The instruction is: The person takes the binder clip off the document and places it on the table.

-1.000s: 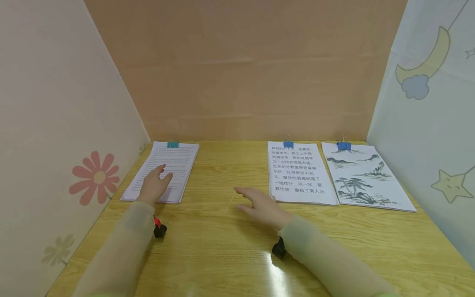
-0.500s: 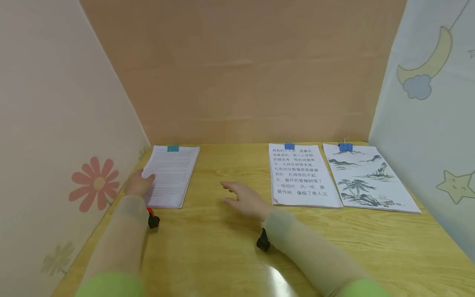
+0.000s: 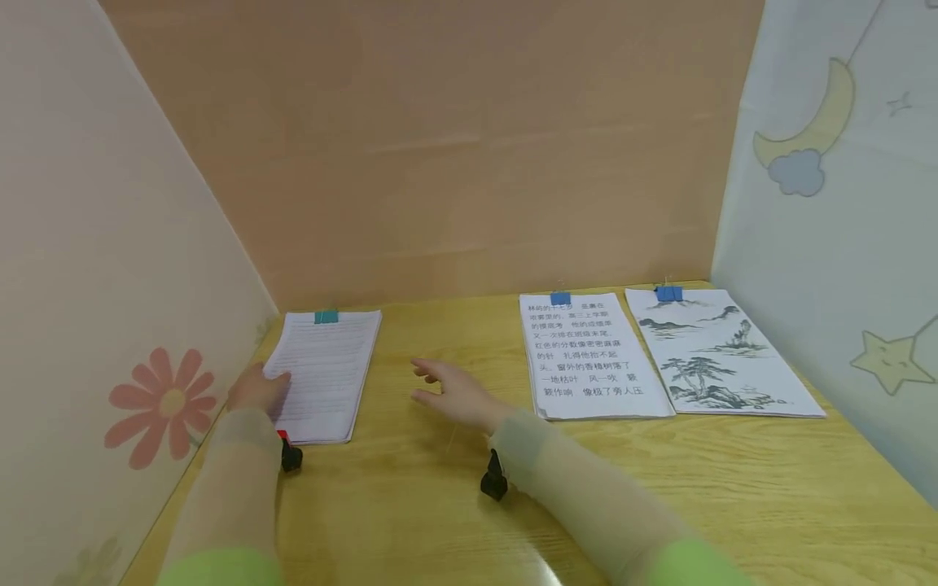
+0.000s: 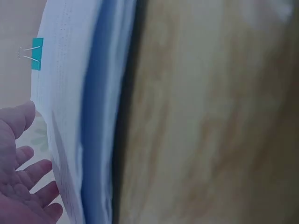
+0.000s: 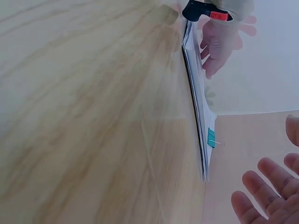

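Lying at the left of the head frame, the teal-clipped paper stack (image 3: pixel 326 374) is flanked at its left edge by the left hand (image 3: pixel 256 391), fingers spread and released. Mid-frame, the right hand (image 3: pixel 456 395) is held over the surface (image 3: pixel 381 513), fingers likewise loosely parted.

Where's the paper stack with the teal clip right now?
In the head view, the paper stack lies on the left side of the table, near the flower-print wall, with the left hand at the stack's left edge.

Tan bk wall (image 3: pixel 440 146), wood tbl (image 3: pixel 410 521), flower (image 3: pixel 172 403) on L wall (image 3: pixel 73 244), moon (image 3: pixel 826 124) on R wall (image 3: pixel 806 268)
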`<state>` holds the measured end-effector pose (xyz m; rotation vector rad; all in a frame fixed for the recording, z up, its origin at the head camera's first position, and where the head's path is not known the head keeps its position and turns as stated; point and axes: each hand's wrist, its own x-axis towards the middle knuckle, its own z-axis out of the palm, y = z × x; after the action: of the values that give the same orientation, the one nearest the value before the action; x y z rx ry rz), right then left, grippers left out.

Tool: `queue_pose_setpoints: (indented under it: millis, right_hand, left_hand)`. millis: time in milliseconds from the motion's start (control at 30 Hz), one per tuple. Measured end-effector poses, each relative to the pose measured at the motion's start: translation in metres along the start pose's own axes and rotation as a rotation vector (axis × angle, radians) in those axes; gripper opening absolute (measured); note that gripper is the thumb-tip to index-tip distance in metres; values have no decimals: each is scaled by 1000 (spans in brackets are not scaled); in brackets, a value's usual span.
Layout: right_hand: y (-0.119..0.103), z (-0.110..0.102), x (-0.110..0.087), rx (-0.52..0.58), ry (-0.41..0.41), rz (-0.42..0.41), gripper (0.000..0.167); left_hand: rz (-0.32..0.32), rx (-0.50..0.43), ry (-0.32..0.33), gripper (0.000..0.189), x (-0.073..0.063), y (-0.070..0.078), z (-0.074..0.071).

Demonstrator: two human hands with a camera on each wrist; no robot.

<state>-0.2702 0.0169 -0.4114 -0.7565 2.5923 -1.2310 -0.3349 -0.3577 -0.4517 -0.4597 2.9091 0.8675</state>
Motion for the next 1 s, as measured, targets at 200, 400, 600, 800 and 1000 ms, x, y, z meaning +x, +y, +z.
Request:
queue_pose_setpoints:
  millis: [200,400,600,800,1000]
  right_hand:
    - [-5,5,14,12,-22,14,63]
    - [-2,0,26,20,-13,38,63]
    - [7,-1,34,20,-1,46,62]
    - [12,-5,34,26,24,94,62]
    - [18,-9,32,14,42,132,63]
  left_hand:
    - [13,139,-9,75,1,0,1]
    - [49,259,-94,84,6,7,1]
    - [28,174,-228,96,-5,18,4]
    - [23,183,-291,99,-26,34,14]
    - [66,178,-288,100,-48,45,32]
